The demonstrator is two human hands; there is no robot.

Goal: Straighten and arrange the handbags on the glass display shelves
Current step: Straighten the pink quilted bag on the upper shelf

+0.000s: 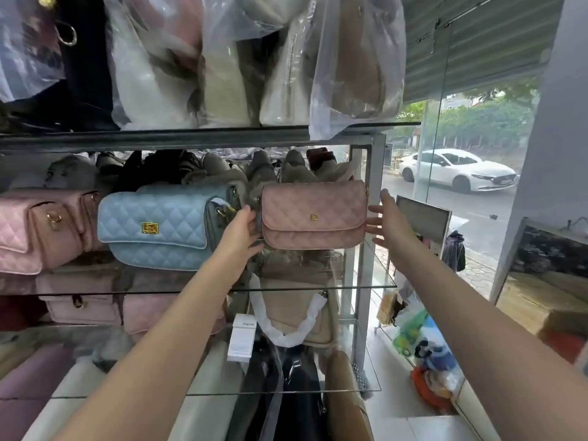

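— How will it handle?
— The pink quilted bag (313, 214) looks light and softly padded, yet it holds its boxy shape. I'd take it by the two short ends, not by the flap.
— And the grip?
— The left hand (243, 229) is curled round the bag's left end, holding it. The right hand (389, 218) is spread with straight fingers, tips at the opposite end. I cannot tell if they touch.
— Where's the bag?
— Upright between the hands, above the glass shelf (366, 286). Just beside the left hand's far side sits the blue quilted bag (152, 224).
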